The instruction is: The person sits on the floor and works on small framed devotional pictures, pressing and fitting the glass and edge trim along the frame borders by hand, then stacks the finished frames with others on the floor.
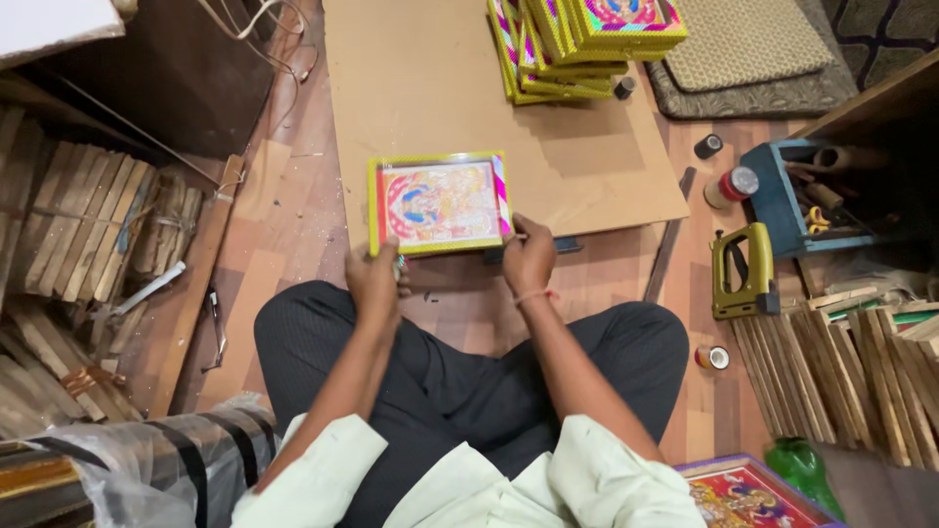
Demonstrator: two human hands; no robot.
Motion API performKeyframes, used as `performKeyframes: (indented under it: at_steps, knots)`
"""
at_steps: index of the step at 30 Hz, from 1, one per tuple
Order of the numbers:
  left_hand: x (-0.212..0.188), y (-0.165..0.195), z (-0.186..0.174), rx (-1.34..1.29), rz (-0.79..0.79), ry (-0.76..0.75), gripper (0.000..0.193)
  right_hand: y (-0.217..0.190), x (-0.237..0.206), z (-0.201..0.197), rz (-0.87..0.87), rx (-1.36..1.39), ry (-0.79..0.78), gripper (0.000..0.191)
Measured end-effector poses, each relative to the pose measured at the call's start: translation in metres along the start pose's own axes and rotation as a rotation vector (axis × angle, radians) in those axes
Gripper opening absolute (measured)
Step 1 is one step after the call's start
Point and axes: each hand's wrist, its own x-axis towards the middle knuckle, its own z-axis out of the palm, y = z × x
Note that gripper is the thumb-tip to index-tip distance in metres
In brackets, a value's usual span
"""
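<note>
A small framed picture (440, 203) with a yellow patterned border lies face up on a brown board (430, 78) in front of my crossed legs. My left hand (375, 279) grips its near left corner. My right hand (529, 256) holds the near right corner, fingers curled over the edge. A dark flat tool (564, 245) lies on the floor just right of my right hand.
A stack of similar framed pictures (577, 44) stands at the board's far edge. A yellow staple gun (741, 270), tape rolls (712, 357) and a blue tool tray (778, 200) sit to the right. Wooden slats (851, 367) lie right and wooden slats (78, 225) left.
</note>
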Motion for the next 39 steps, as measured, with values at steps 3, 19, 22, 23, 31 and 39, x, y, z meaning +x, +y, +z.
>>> performKeyframes:
  at_steps: [3, 19, 22, 23, 31, 39]
  knots:
    - [-0.029, -0.015, 0.008, -0.081, -0.046, 0.040, 0.043, -0.005, 0.037, 0.002, 0.100, -0.003, -0.127, 0.028]
    - [-0.030, -0.054, 0.014, -0.268, -0.251, -0.131, 0.031, 0.025, 0.006, -0.014, 0.774, 0.658, 0.178, 0.023]
    - [-0.034, -0.066, 0.020, -0.268, -0.365, -0.106, 0.020, 0.041, 0.020, -0.028, 0.643, 0.607, 0.185, 0.018]
    - [-0.036, -0.069, 0.022, -0.256, -0.396, -0.092, 0.018, 0.047, 0.025, -0.033, 0.570, 0.576, 0.188, 0.018]
    - [-0.029, -0.069, 0.026, -0.177, -0.307, -0.101, 0.011, 0.069, 0.090, -0.083, 0.241, -0.341, -0.106, 0.020]
    - [-0.063, -0.052, 0.016, -0.103, -0.055, -0.153, 0.035, 0.027, 0.029, -0.038, 0.213, 0.307, -0.252, 0.021]
